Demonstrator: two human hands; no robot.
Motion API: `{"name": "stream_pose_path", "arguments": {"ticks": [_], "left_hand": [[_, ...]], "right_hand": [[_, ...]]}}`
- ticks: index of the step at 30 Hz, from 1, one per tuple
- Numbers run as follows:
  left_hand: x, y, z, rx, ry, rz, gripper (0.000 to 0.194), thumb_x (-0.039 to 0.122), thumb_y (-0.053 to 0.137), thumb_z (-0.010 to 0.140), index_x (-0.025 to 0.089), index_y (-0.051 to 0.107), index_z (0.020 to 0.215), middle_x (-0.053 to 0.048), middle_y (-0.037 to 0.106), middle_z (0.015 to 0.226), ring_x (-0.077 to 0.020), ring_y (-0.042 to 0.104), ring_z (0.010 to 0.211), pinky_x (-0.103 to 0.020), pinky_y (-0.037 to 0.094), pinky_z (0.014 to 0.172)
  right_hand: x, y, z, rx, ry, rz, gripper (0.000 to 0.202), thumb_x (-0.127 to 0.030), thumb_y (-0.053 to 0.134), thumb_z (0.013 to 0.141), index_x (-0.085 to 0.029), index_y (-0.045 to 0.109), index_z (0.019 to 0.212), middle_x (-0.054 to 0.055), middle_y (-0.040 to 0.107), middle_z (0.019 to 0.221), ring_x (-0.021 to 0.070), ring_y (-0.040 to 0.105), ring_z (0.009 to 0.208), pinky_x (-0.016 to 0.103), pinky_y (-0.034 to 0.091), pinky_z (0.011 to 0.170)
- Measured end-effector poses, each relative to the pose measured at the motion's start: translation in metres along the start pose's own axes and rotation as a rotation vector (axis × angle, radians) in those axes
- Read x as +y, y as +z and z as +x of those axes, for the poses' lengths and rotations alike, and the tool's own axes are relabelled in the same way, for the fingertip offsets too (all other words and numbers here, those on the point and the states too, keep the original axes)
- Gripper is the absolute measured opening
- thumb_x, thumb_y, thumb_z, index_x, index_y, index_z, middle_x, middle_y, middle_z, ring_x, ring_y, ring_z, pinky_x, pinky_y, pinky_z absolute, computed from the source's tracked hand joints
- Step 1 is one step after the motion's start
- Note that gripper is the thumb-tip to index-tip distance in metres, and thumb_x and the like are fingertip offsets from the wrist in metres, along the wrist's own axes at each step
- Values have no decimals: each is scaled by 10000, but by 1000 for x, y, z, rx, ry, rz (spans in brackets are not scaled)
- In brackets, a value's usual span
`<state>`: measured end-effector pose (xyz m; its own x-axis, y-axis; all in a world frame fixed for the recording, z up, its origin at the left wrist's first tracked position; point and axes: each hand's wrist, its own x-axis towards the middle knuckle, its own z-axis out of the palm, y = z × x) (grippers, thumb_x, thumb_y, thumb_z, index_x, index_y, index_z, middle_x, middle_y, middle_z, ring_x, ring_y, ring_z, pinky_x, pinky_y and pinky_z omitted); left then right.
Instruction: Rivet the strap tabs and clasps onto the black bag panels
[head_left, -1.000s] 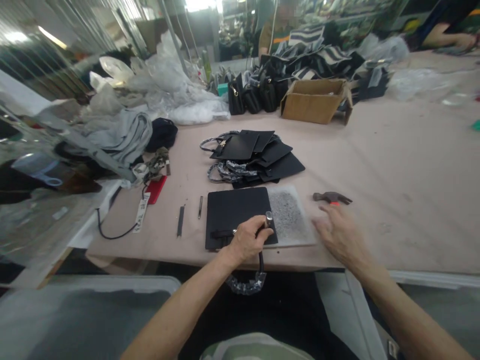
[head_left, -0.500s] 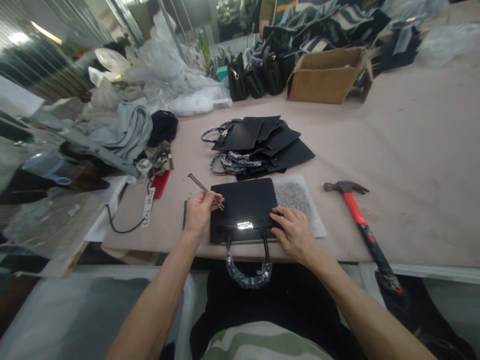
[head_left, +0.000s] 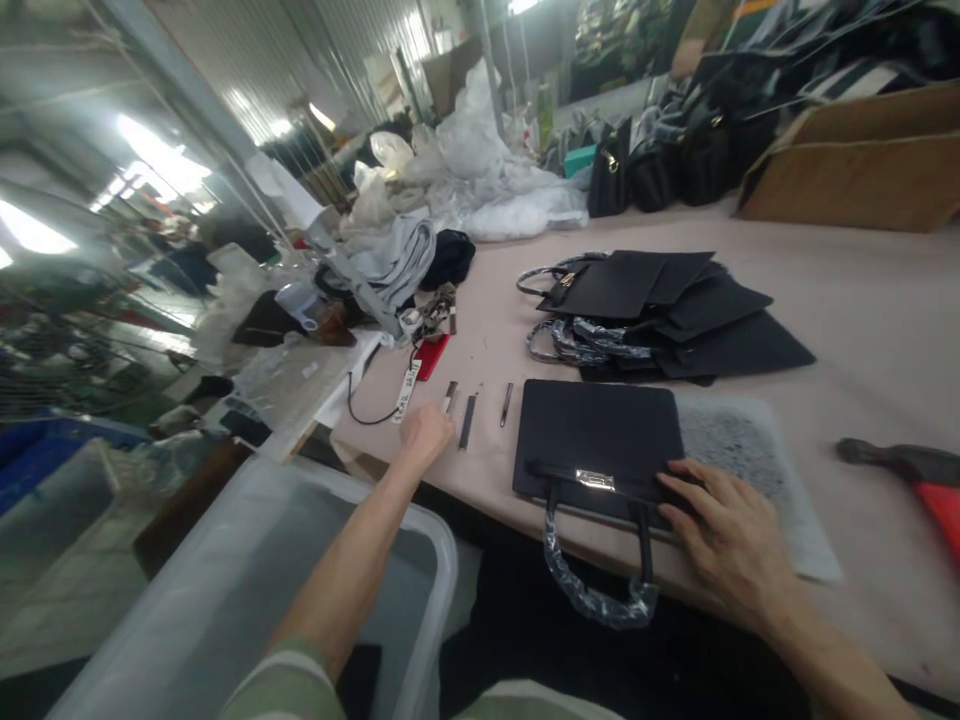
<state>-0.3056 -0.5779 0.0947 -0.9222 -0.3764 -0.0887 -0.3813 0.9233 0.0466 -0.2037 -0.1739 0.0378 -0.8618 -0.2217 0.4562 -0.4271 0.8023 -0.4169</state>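
Note:
A flat black bag panel (head_left: 600, 430) lies near the table's front edge, its silver clasp (head_left: 595, 481) facing up and its plastic-wrapped handle (head_left: 592, 600) hanging over the edge. Fingers spread, my right hand (head_left: 727, 530) rests on the panel's right side. Left of the panel, my left hand (head_left: 427, 437) is closed low over the table; what its fingers hold is hidden. A metal tool (head_left: 450, 396) shows just beyond its fingertips. Between that hand and the panel lie a dark flat strip (head_left: 466, 422) and a thin metal tool (head_left: 507, 404).
Behind the panel is a pile of black bag pieces (head_left: 697, 310). A speckled sheet (head_left: 750, 460) and a hammer (head_left: 892, 458) lie to the right. A red tag (head_left: 431, 357), plastic wrapping (head_left: 502, 200) and a cardboard box (head_left: 855, 170) are farther back. A grey bin (head_left: 442, 560) stands below left.
The view has turned left. My left hand has moved left, away from the panel, and a thin metal tool now lies on the table. My right hand stays on the panel.

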Motion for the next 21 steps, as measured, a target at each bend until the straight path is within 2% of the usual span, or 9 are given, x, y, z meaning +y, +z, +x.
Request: {"name": "stream_pose_path", "arguments": {"ticks": [3,6,9,11,13,17,21], "left_hand": [[8,2,-10,41,48,23,325,323,572,926,61,731,1034,-265,687,1113,-399,653,1108,-449,508,912],[19,3,-30,135,209,29,276,274,532,965,88,693,1089,-224,659,1151,-367,643,1098,-431,517,896],[36,5,-58,188,587,-92,177,239,528,993,154,670,1056,-136,662,1106,-282,654,1018,-366,530,866],[48,8,-78,121,872,-188,112,210,559,988,181,651,1046,-98,649,1110,-239,640,1009,-335,528,881],[59,11,-94,54,1046,-181,77,162,583,967,184,635,1019,-88,634,1089,-233,617,997,-341,530,876],[72,11,-103,31,1148,27,170,27,539,900,161,611,976,-96,602,989,-266,559,912,-384,527,779],[67,11,-96,15,1276,142,286,-54,478,799,130,593,986,-116,578,968,-278,531,879,-393,526,723]], "right_hand": [[-7,-6,2,-20,1,-33,327,-375,471,988,-193,697,1137,144,649,1230,328,596,1104,522,475,921],[-17,-16,7,-101,-2,-74,292,-289,511,973,-170,679,1179,151,636,1235,321,567,1122,498,462,940],[-27,-24,16,-231,-14,-133,247,-192,558,934,-183,688,1144,124,659,1157,296,559,1046,445,436,871],[-31,-28,24,-320,-21,-176,228,-164,569,924,-202,696,1109,104,668,1076,278,549,976,410,400,803],[-33,-30,30,-382,-41,-199,208,-154,560,928,-195,697,1080,100,657,1024,265,531,931,387,370,770],[-34,-32,36,-459,-136,-223,260,-82,497,921,-160,683,1085,103,614,956,244,478,851,366,356,741],[-29,-31,32,-446,-230,-175,349,-5,466,864,-152,672,1105,101,607,981,238,441,830,363,367,740]]}}
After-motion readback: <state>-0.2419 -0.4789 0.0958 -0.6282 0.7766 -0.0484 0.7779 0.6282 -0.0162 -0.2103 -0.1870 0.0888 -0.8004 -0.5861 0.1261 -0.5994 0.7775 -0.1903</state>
